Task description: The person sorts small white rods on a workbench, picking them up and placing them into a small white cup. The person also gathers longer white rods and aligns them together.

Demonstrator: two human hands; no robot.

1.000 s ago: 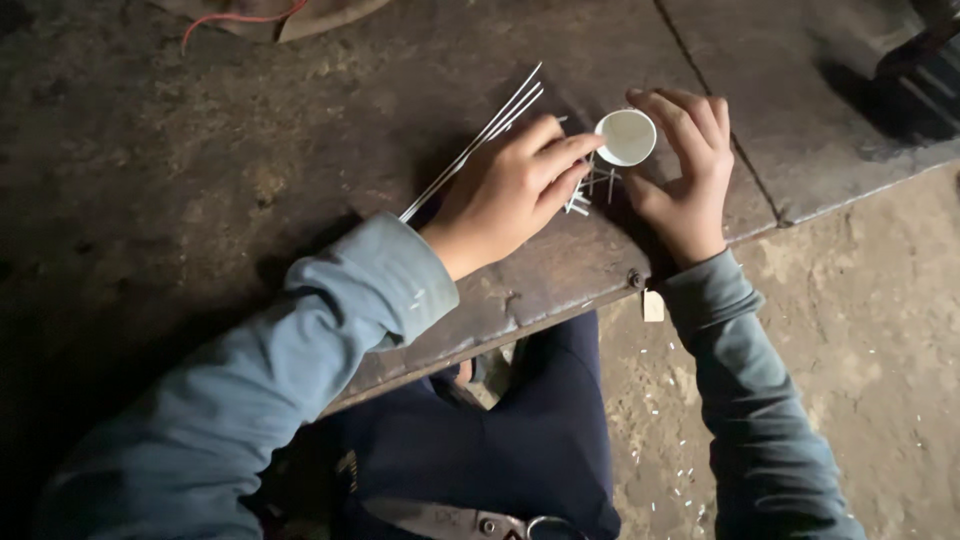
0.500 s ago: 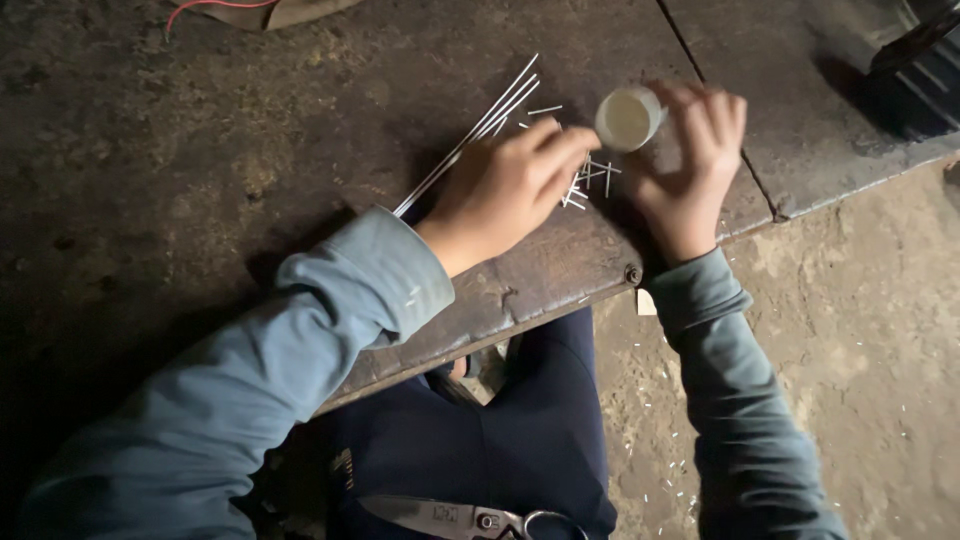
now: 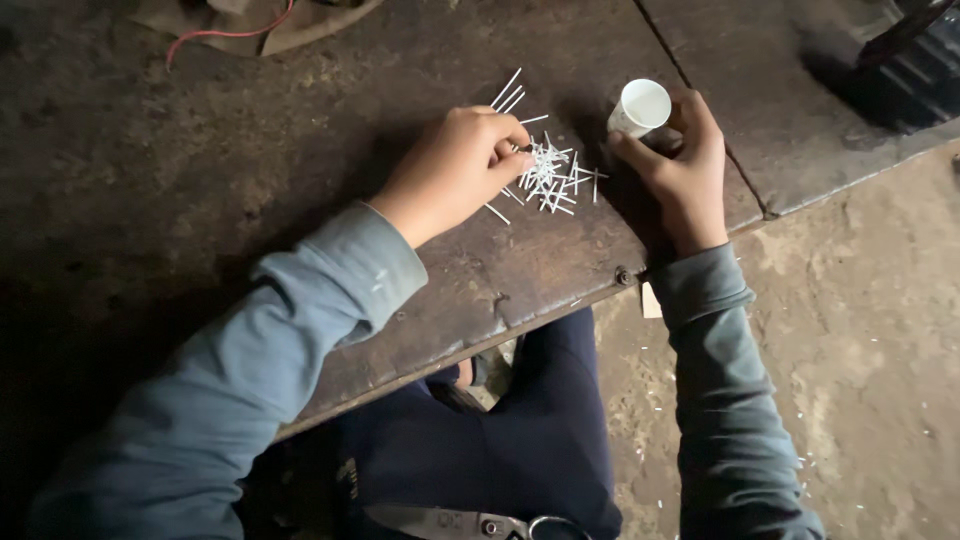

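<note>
left hand [image 3: 455, 165] pinches narrow at the edge of a loose pile of short white sticks [image 3: 552, 178] lying every which way on the dark worn table [image 3: 200, 180], while right hand [image 3: 680, 165] wraps a small white tube [image 3: 638, 108] just beside them, its open mouth tilted up toward camera, long axis leaning away.

Workshop: worn metal bench [image 3: 250, 200], dirt floor [image 3: 860, 300]

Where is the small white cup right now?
In the head view, the small white cup lies tilted on the dark workbench, held by the right hand, just right of the pile of short white sticks.
</note>
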